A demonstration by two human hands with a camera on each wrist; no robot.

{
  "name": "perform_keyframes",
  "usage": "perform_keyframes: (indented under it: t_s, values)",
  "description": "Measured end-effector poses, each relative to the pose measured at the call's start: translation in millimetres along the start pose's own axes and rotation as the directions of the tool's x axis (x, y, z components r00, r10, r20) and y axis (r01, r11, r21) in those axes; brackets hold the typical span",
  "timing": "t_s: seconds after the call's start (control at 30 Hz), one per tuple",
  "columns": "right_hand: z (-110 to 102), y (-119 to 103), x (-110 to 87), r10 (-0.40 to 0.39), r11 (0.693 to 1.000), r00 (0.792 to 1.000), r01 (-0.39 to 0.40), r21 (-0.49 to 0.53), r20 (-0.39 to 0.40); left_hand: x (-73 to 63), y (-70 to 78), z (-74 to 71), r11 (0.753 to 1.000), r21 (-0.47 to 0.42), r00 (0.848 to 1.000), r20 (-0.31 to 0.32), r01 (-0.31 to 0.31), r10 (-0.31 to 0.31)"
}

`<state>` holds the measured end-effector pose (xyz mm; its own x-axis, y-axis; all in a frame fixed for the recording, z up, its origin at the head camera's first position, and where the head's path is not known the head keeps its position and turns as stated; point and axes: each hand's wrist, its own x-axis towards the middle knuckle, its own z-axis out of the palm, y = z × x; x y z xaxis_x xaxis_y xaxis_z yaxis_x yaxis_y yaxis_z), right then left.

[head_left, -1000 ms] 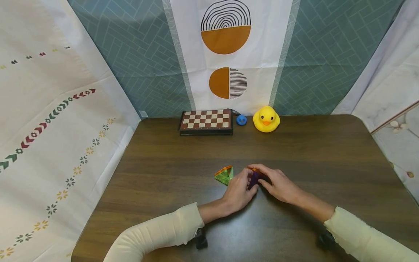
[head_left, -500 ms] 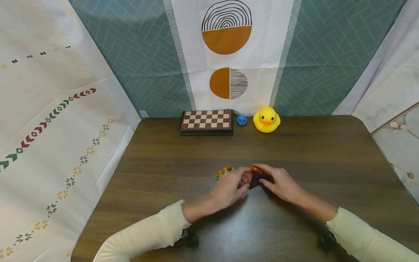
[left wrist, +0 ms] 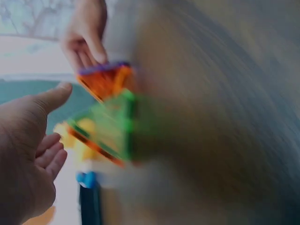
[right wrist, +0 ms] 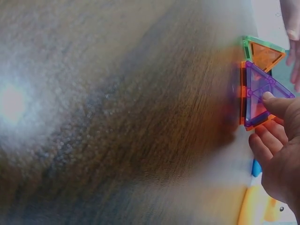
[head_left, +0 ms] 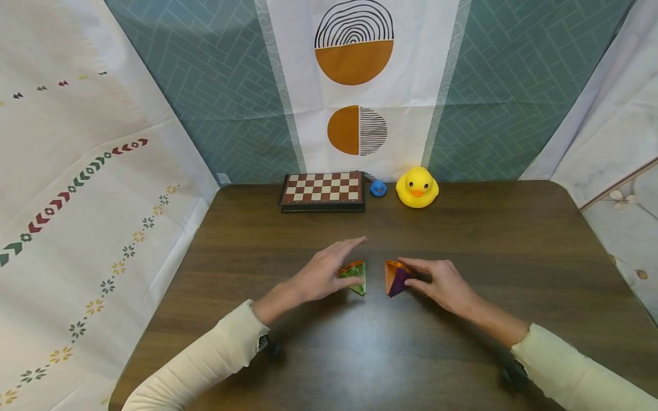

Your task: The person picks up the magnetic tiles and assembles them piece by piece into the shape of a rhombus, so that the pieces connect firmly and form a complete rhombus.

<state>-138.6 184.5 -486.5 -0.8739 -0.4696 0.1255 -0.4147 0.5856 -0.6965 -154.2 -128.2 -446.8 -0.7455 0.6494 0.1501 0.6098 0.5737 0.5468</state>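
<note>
A purple and orange pyramid of translucent magnetic tiles (head_left: 396, 281) stands on the table right of centre. My right hand (head_left: 441, 287) holds it, the thumb (right wrist: 269, 97) on its purple face and the fingers behind. To its left is a green and orange magnetic-tile pyramid (head_left: 360, 270), a gap between the two. Around this one my left hand (head_left: 320, 275) is spread, fingers extended behind it and thumb crossing in front. In the left wrist view a space shows between that hand and the blurred green tiles (left wrist: 110, 126); contact is not visible.
At the back edge of the brown wooden table (head_left: 462, 228) lie a chessboard box (head_left: 323, 191), a small blue duck (head_left: 378, 189) and a large yellow duck (head_left: 417, 187). Patterned cloths hang behind and at both sides.
My left hand has let go of the purple and orange pyramid, moved left and opened out around the green one. My right hand stays at the purple pyramid, whose orange side now shows.
</note>
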Motion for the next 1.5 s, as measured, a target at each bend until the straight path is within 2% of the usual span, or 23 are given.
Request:
perform_keyframes:
  t_s: [0.2,0.43,0.7,1.03,1.3,1.5]
  values:
    - [0.2,0.7,0.5,-0.011,1.000,1.000,0.011,0.000,-0.021,-7.8,-29.1,6.6,0.999,-0.038,0.999,0.048,0.014,-0.013]
    - [0.2,2.1,0.5,-0.039,0.999,0.998,0.039,0.003,-0.054,-12.5,-41.6,9.9,0.998,-0.064,0.998,0.056,0.010,-0.006]
    - [1.6,2.6,-1.1,-0.043,0.999,0.997,0.044,0.012,-0.068,-17.8,-43.9,14.7,0.997,-0.060,0.997,0.052,0.058,-0.055]
    - [4.2,4.0,-1.4,-0.048,0.998,0.995,0.052,0.039,-0.089,-21.1,-47.3,22.7,0.998,-0.056,0.999,-0.038,-0.010,0.008]
    - [6.2,1.2,1.2,-0.043,0.998,0.997,0.046,0.050,-0.070,-14.7,-40.4,27.4,0.999,-0.041,1.000,-0.019,0.009,-0.010]
    - [7.4,-1.4,4.5,-0.043,0.998,0.998,0.046,0.052,-0.056,-6.2,-34.7,31.0,1.000,-0.022,1.000,-0.015,-0.016,0.015]
